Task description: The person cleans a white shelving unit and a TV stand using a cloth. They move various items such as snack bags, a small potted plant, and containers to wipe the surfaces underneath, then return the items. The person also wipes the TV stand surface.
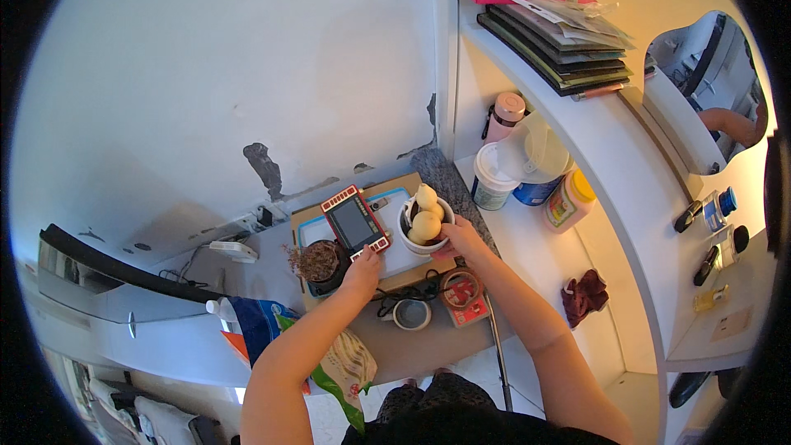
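My left hand [364,273] grips the near edge of a red handheld media player [353,224] with a dark screen and rows of buttons. My right hand [462,240] holds the right side of a white pot [425,248]. Several pale gourds [426,222], perhaps ornamental, sit inside it. Beneath both is a white tray with a blue rim [395,267], lying on a cardboard piece [426,269]. Close to my left hand, a black pot [330,284] holds a dry brown plant [314,261]. Whether the white pot touches the tray is hard to tell.
Nearer me are a mug [412,314], black cables [401,294], a tape roll [461,290] on a red box [469,314] and a metal pole [498,352]. Left lies a green-edged bag [346,364]. Tubs [493,176] and a bottle [568,201] line the right shelf.
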`<action>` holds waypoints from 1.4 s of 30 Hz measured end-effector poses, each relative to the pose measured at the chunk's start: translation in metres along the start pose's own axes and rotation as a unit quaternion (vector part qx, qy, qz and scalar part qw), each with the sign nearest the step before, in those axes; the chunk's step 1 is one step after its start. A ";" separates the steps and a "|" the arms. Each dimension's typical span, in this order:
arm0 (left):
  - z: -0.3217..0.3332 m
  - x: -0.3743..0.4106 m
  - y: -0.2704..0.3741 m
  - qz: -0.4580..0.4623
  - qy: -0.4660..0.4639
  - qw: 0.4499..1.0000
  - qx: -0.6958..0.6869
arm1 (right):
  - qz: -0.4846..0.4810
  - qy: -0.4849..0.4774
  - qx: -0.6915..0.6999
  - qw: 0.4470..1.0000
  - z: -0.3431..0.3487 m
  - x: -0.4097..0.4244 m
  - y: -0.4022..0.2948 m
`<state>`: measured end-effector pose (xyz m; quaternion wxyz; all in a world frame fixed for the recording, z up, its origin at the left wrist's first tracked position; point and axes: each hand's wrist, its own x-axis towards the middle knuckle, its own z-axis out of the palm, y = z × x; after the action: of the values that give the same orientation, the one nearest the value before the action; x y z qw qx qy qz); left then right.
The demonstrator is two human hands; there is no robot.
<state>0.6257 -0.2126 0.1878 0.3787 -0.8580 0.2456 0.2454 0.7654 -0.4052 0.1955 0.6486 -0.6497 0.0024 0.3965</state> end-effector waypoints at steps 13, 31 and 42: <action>-0.012 0.004 -0.002 -0.054 0.044 0.988 -0.136 | -0.050 0.052 0.002 0.997 0.050 0.063 -0.003; 0.032 0.053 -0.011 -0.113 0.091 0.982 -0.121 | -0.017 -0.010 -0.186 0.982 0.021 0.027 0.005; -0.038 0.000 -0.005 -0.060 -0.017 0.969 -0.237 | -0.006 -0.033 -0.190 0.981 0.035 0.026 0.009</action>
<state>0.6377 -0.2386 0.2127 0.1824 -0.9321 0.1218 0.2883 0.7606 -0.3638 0.1805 0.5151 -0.7479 -0.0980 0.4071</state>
